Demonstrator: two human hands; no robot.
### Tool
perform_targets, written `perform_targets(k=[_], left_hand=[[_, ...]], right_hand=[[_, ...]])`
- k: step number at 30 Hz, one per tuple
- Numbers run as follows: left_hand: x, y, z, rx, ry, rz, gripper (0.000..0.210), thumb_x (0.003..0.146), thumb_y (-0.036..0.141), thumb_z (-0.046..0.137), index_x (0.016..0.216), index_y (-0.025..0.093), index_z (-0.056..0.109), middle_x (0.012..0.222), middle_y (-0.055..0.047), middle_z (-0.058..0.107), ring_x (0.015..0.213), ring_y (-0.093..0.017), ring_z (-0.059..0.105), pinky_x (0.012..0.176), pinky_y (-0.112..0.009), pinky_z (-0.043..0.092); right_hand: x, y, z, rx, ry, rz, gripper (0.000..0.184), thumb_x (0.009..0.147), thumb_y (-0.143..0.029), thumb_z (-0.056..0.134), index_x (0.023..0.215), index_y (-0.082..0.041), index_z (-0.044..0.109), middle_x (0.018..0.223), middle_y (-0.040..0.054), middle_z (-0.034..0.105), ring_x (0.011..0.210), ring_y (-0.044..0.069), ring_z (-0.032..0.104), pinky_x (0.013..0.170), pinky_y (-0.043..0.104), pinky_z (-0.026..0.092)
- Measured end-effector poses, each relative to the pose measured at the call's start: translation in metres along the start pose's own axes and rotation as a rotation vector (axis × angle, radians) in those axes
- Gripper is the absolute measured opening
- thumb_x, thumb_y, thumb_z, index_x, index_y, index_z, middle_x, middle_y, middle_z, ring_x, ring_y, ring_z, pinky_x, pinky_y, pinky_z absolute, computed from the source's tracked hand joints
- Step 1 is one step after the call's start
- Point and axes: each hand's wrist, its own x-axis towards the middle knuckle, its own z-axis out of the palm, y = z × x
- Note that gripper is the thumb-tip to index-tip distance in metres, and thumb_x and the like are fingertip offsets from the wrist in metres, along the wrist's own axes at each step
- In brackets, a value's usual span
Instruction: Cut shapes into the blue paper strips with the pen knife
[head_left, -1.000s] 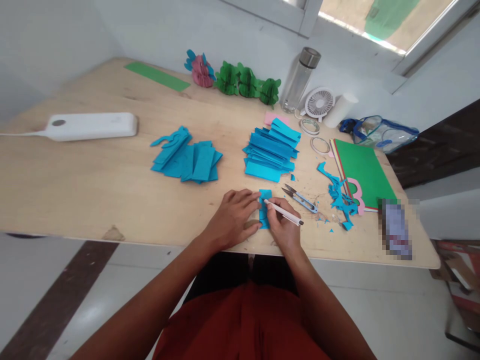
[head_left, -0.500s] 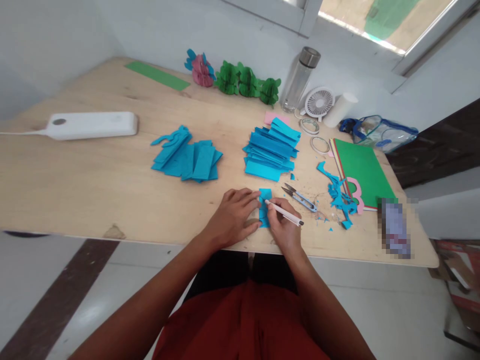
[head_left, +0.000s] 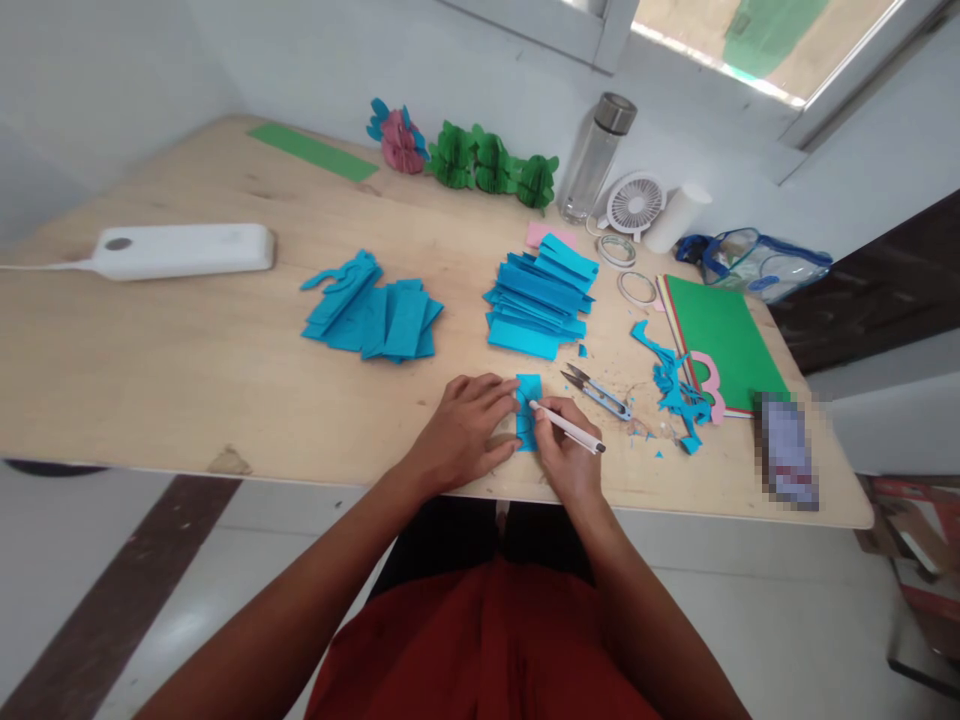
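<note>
A small blue paper piece (head_left: 528, 386) lies at the table's front edge, with dark curved lines drawn on it. My left hand (head_left: 469, 430) rests flat with fingers apart, its fingertips on the paper's left edge. In my right hand (head_left: 568, 450) is a white pen (head_left: 574, 430), its tip end over the paper. Thread snips (head_left: 598, 390) lie just right of the paper. Beyond it sits a stack of folded blue paper strips (head_left: 540, 300). Farther left is a second pile of blue paper pieces (head_left: 375, 315).
Blue paper scraps (head_left: 679, 395) and a pink cutout (head_left: 709, 385) lie beside green sheets (head_left: 724, 335). Along the wall stand green paper shapes (head_left: 491, 163), a glass bottle (head_left: 598, 160) and a small fan (head_left: 636, 203). A white device (head_left: 184, 250) lies left; tape rolls (head_left: 636, 288) lie right.
The view has shifted very slightly. Both hands, the pen and the blue paper keep nearly the same places.
</note>
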Motion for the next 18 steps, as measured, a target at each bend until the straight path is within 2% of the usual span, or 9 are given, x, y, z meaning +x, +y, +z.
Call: perform_targets(k=[18], left_hand=[[-0.0004, 0.0003, -0.0005, 0.0, -0.017, -0.008, 0.038, 0.084, 0.033, 0.061, 0.119, 0.018, 0.061, 0.138, -0.013, 0.059, 0.128, -0.032, 0.048, 0.105, -0.052, 0.036]], right_hand=[[0.0082, -0.0012, 0.0057, -0.021, 0.011, -0.024, 0.018, 0.09, -0.033, 0.053, 0.09, -0.022, 0.067, 0.083, 0.0026, 0.072, 0.071, 0.017, 0.064, 0.069, 0.029, 0.05]])
